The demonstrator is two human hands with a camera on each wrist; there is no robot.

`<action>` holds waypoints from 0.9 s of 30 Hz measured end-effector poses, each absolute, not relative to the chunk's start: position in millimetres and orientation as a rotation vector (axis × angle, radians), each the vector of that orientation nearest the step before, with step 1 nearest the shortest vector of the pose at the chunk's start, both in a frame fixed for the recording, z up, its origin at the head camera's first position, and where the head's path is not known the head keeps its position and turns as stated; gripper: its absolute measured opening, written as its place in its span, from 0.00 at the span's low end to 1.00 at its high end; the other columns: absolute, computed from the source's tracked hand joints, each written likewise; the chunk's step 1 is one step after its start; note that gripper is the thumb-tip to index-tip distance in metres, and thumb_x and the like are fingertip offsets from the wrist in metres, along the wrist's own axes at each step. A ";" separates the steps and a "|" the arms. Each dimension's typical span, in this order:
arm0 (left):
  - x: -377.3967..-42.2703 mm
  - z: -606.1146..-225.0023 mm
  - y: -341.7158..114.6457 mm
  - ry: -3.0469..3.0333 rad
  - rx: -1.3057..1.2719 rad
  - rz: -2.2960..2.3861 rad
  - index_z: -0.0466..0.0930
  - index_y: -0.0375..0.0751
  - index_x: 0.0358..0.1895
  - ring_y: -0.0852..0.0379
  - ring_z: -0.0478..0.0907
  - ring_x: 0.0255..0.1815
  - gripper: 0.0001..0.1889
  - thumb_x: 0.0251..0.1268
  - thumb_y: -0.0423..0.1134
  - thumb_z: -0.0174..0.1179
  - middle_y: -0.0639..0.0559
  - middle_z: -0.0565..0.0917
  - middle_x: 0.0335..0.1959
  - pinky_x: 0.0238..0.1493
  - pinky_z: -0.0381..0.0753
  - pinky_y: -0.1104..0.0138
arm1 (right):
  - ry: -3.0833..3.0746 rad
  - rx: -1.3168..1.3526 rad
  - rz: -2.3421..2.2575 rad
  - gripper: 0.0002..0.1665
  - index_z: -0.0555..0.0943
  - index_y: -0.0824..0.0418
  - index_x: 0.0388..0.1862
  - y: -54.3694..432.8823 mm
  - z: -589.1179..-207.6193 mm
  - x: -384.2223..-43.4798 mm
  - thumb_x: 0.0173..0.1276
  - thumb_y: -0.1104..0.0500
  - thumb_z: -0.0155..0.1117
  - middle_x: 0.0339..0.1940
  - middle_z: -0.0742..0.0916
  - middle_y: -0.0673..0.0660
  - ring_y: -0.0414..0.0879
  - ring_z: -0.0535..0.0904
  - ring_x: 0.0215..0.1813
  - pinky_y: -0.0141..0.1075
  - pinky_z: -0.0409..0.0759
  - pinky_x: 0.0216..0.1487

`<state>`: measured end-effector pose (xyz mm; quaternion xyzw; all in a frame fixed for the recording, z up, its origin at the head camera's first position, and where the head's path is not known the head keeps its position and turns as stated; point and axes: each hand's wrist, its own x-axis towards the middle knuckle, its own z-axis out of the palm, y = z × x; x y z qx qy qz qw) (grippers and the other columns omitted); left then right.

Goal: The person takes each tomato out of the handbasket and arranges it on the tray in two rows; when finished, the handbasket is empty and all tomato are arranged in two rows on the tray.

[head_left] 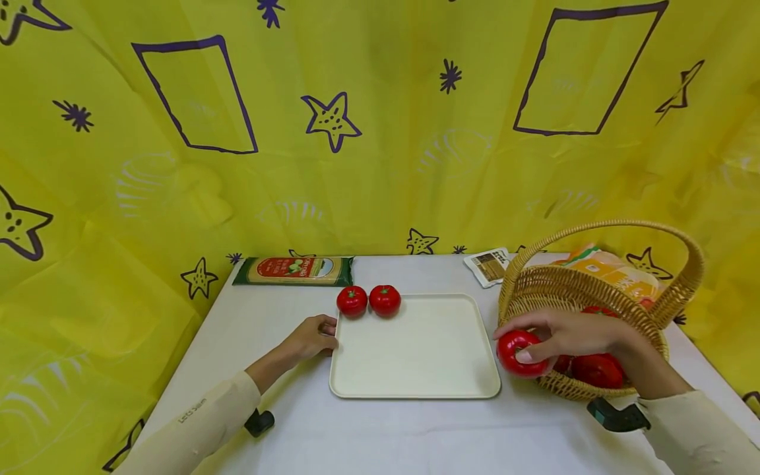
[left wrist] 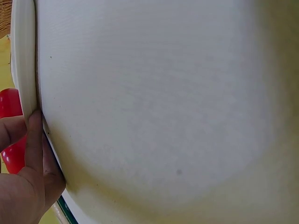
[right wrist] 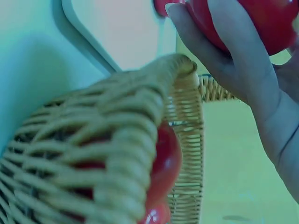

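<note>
Head view: R hand (head_left: pixel 570 335) grips a red tomato (head_left: pixel 515 353), fingers curled over the top, thumb under. Tomato sits in the air just off the wicker basket (head_left: pixel 537 290) rim, between basket and tray (head_left: pixel 415 382), close to the tray's right edge. Right wrist cam confirms: fingers wrapped round the tomato (right wrist: pixel 243 23), basket wall (right wrist: pixel 140 140) below, more tomatoes inside.

L hand (head_left: pixel 311 338) is at the tray's left edge, fingertips against the rim, nothing held, fingers loosely bent. Left wrist cam shows a finger (left wrist: pixel 35 140) touching the tray rim (left wrist: pixel 23 56). Looks like it's bracing the tray.

Two tomatoes (head_left: pixel 368 301) already rest at the tray's far-left corner, touching each other. Tray otherwise bare.

My read, step = carry tomato over to the tray. To do well:
- keep the grip round, not squeezing; glossy skin could slip
- lift clear of the basket handle (head_left: pixel 691 264) and the tray lip
- keep L hand on the rim so the tray doesn't slide
- lower till it touches before letting go, stem up, else it may roll

Further out: green/red packet (head_left: pixel 295 270) at the table's back edge, small pack (head_left: pixel 488 266) behind the basket, orange bag (head_left: pixel 611 270) in the basket, yellow star cloth behind.
</note>
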<state>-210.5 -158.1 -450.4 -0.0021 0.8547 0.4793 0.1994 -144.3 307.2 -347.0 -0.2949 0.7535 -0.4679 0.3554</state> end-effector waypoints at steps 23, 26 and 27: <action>-210.3 -448.3 -157.9 2.374 -0.030 1.338 0.73 0.29 0.62 0.52 0.78 0.41 0.26 0.59 0.26 0.64 0.41 0.78 0.48 0.43 0.88 0.64 | 2.034 -0.768 -1.155 0.38 0.70 0.63 0.69 261.2 -379.2 -160.9 0.62 0.57 0.72 0.60 0.78 0.62 0.58 0.75 0.59 0.39 0.85 0.53; -210.3 -448.3 -158.0 2.370 -0.037 1.339 0.72 0.29 0.62 0.52 0.78 0.41 0.26 0.59 0.26 0.64 0.41 0.78 0.48 0.44 0.88 0.64 | 2.054 -0.775 -1.144 0.40 0.69 0.62 0.70 255.9 -381.2 -162.1 0.60 0.57 0.74 0.61 0.77 0.63 0.58 0.74 0.60 0.38 0.85 0.53; -210.4 -448.5 -158.1 2.371 -0.040 1.335 0.72 0.30 0.62 0.52 0.78 0.41 0.26 0.59 0.26 0.64 0.41 0.78 0.48 0.44 0.88 0.64 | 2.047 -0.771 -1.150 0.40 0.69 0.62 0.70 254.1 -382.0 -162.6 0.60 0.57 0.74 0.61 0.76 0.63 0.58 0.74 0.60 0.38 0.85 0.54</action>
